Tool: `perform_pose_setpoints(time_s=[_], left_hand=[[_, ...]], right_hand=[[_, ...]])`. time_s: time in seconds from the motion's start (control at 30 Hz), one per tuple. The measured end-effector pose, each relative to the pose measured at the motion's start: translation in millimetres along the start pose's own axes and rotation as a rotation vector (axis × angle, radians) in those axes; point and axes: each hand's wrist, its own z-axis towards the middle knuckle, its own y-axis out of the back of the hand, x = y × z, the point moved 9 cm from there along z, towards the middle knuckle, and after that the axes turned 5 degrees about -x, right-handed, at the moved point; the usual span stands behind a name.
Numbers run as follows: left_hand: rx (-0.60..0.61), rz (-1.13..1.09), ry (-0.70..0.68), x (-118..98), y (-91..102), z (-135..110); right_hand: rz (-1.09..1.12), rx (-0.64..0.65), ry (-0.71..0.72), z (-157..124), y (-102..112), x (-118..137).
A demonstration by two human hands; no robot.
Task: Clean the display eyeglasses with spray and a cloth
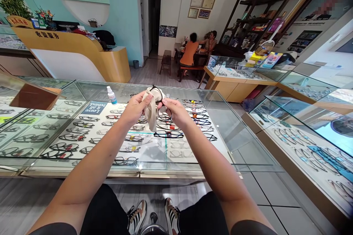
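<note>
Above a glass display case (224, 117), both my hands are on one pair of black-framed eyeglasses (164, 119). My left hand (136, 105) is closed on a beige cloth (151, 116), which wraps around the upper lens and hangs down below my fingers. My right hand (176, 110) pinches the frame near its middle, with the lower round lens showing beneath the fingers. The cloth hides part of the frame. A white spray bottle (112, 96) with a blue label stands on the glass, left of my hands.
Rows of eyeglasses (64, 147) fill the case. A brown panel (34, 95) juts in at left. Another glass case (292, 147) stands at right. Behind are a wooden counter (110, 62) and two people, one in an orange top (189, 52), at a table.
</note>
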Motion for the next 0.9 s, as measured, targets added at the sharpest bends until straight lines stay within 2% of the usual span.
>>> perform_pose_setpoints(time_s=[0.2,0.37,0.53,0.67,0.8,0.9], left_hand=[[0.024,0.008,-0.008,-4,-2.8,-2],[-0.056,0.042,-0.033,-6,-0.6,-2],[-0.151,0.034,-0.078,-8,1.3,-3],[-0.184,0.053,-0.115,-12,2.2,-6],[-0.158,0.07,-0.143,-15,-1.2,-8],[-0.133,0.074,-0.148,-15,-1.8,-8]], right_hand=[[-0.04,0.035,0.023,-1,0,0],[-0.127,0.095,0.065,0,-3,-4],[-0.256,0.098,0.119,-2,-5,-1],[-0.265,0.121,0.132,-3,-7,2],[-0.265,0.168,0.134,-3,-13,2],[-0.273,0.153,0.144,-3,-13,4]])
